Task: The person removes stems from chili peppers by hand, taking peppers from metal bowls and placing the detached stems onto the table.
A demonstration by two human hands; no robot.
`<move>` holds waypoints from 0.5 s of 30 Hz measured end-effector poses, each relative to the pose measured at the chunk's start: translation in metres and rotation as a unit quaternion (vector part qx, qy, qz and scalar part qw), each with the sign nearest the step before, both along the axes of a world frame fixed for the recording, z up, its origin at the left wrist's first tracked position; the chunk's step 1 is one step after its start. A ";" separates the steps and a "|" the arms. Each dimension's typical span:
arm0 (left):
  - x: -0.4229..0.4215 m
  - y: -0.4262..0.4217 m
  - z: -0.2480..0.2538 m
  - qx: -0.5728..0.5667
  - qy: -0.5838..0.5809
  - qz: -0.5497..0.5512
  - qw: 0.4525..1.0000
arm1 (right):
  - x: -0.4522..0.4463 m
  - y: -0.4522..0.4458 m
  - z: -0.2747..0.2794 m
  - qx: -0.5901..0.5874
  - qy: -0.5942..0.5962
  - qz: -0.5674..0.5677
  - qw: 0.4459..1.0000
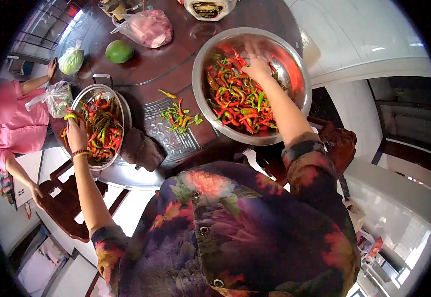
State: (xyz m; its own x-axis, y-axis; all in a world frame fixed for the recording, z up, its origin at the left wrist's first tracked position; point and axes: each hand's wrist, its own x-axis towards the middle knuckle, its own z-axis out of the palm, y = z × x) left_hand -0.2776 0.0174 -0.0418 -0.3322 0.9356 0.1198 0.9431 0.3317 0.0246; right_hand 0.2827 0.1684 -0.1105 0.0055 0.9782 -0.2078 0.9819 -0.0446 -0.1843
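Note:
My left hand (77, 133) is over the steel pot (126, 111) at the left, closed on a yellow-green chili pepper (70, 117). Red, green and brownish chili peppers (107, 136) fill much of that pot. Inside the large steel basin (200, 106), my right hand (258, 69) is at the far part of the pepper heap. Its fingers are smeared by motion, so whether they grip anything is unclear. Many red and green chili peppers (238, 101) lie in the basin. Between the two vessels, a small pile of green stems and peppers (180, 119) rests on the table.
A dark brown cloth (143, 148) lies at the round table's (176, 69) near edge. Farther back are a green mango-like fruit (119, 51), a wrapped cabbage (71, 60), a pink bag (151, 28) and a clear bag (57, 99). A person in pink (25, 123) stands left, by a wooden chair (64, 208).

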 end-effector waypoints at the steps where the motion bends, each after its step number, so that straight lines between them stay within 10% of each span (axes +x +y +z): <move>1: -0.005 0.000 -0.006 -0.045 0.048 0.009 0.998 | -0.008 0.002 0.000 -0.017 -0.017 0.014 1.000; 8: -0.001 -0.019 -0.006 -0.038 0.074 -0.029 0.996 | -0.018 0.011 -0.030 -0.060 -0.037 -0.032 0.997; 12: -0.004 -0.032 0.003 0.048 0.034 -0.057 0.997 | 0.016 0.030 -0.036 -0.091 0.145 0.021 0.985; 15: 0.007 -0.040 0.013 0.080 -0.035 -0.060 0.994 | 0.029 0.012 0.014 -0.129 0.412 -0.142 0.891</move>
State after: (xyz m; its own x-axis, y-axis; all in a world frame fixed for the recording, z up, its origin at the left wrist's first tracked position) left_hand -0.2707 -0.0227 -0.0288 -0.2322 0.9400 0.2498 0.9697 0.2036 0.1351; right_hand 0.3120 0.1804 -0.0966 -0.0123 0.8807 -0.4735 0.4601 -0.4154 -0.7847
